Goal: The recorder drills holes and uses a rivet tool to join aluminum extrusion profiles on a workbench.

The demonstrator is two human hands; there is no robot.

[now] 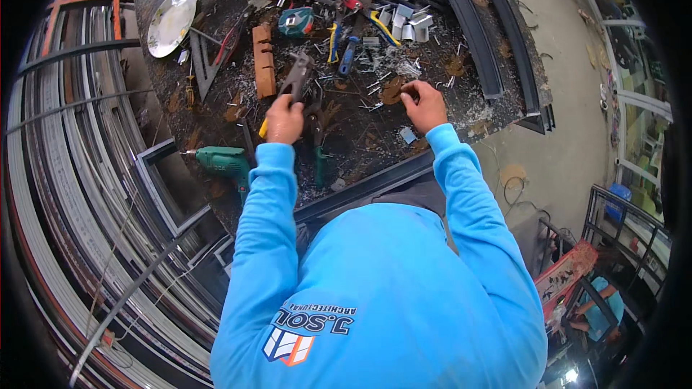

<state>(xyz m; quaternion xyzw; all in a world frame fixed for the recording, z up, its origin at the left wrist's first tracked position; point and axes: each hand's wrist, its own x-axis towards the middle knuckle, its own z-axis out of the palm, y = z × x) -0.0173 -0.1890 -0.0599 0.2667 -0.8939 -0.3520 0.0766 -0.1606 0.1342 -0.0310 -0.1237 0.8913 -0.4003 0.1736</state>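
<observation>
I see the left hand (284, 119) with fingers clamped on the grip of a rivet-type hand tool (295, 79), probably steel: heavy, rigid; hold by handles. Right hand (424, 104) fingers pinch something small on the surface (346, 144), mid-bench.

On the workbench (346, 137), left hand (285, 121) closed around a pistol-shaped tool (295, 78), right hand (425, 104) well apart to its right, fingertips on small metal pieces (389, 90). Just left of the tool, a wooden block (264, 61); behind it, a tape measure (296, 21). Near the front left edge, a power drill (223, 162). At far left beside the bench, stacked metal profiles (72, 173). Along the right edge, long bars (476, 21).
</observation>
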